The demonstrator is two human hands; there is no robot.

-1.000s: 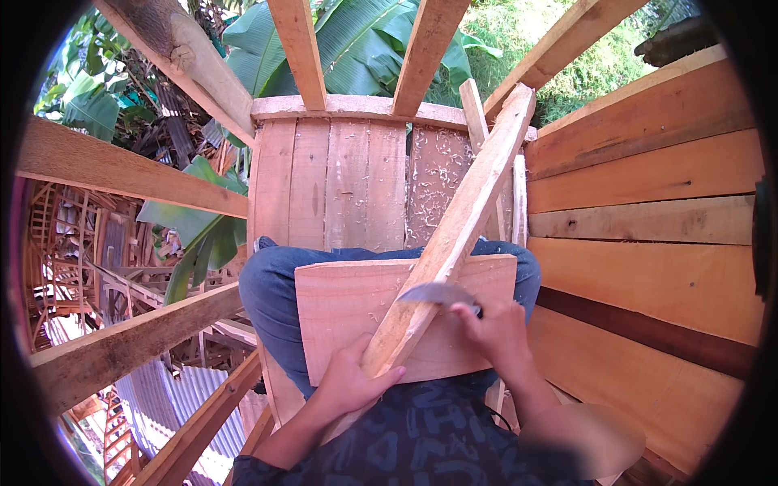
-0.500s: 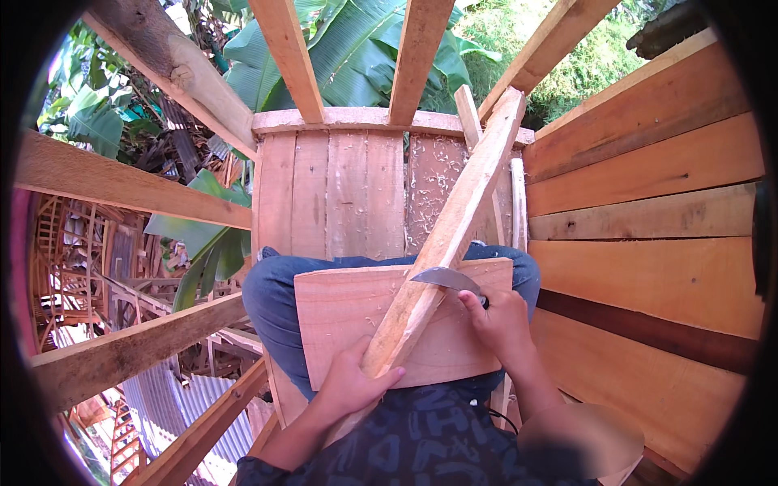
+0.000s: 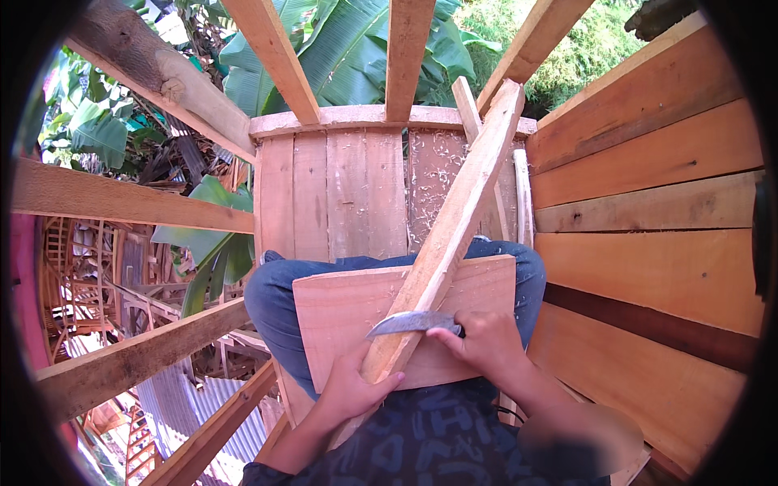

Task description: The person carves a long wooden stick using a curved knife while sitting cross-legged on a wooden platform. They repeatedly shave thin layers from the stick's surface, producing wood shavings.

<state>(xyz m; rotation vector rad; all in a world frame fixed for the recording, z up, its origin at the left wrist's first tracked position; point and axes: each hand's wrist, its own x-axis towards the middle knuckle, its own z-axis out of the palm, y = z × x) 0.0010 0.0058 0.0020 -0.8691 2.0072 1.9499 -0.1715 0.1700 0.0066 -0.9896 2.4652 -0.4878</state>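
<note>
Over the board (image 3: 336, 312), left hand (image 3: 354, 389) clasps beam (image 3: 455, 219), right hand (image 3: 486, 342) grips knife (image 3: 407, 322), and one overrun stroke could nick the left

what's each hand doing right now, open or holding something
Left hand: closed around the wooden beam, near its lower end.
Right hand: closed, holding the knife.

Orange plank wall (image 3: 648, 275) beside pale board floor (image 3: 347, 198)
</note>
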